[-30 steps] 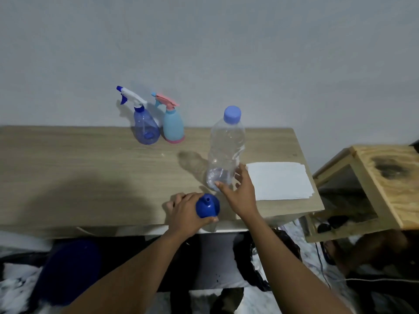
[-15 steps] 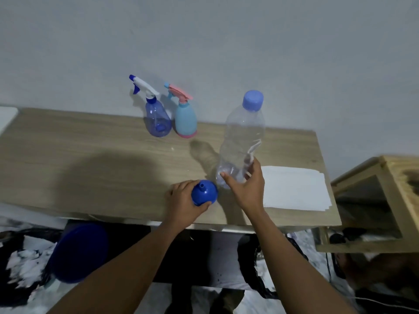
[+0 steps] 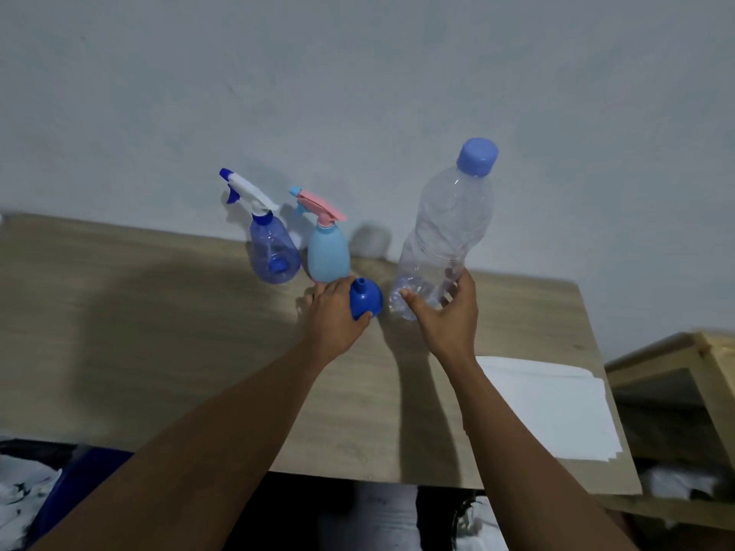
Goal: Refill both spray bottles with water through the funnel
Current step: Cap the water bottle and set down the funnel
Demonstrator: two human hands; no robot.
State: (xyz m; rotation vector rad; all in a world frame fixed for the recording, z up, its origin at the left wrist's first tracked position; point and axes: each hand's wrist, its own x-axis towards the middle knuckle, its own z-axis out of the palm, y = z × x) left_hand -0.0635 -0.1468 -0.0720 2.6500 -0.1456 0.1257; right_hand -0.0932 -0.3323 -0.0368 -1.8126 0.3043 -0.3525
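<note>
Left hand (image 3: 332, 312) grips blue funnel (image 3: 365, 302) just near light-blue sprayer (image 3: 328, 248); clear-blue sprayer (image 3: 272, 248) left of it. Right hand (image 3: 447, 314) grips water bottle (image 3: 445, 228) base. White paper (image 3: 545, 407) near-right on table (image 3: 159, 332).

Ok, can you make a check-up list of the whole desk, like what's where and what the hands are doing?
Surface: wooden table, with shadows of the arms and bottles on it.
Job's things: clear blue spray bottle and light blue spray bottle stand side by side at the back, spray heads on; blue funnel, spout up; clear water bottle, cap on, leaning a little.
Clutter: stack of white paper at the table's right edge.
Hands: left hand holds the funnel; right hand grips the water bottle near its base.
Cables: nothing seen.
Surroundings: grey wall behind; wooden shelf to the right; dark blue object below the table's front.
</note>
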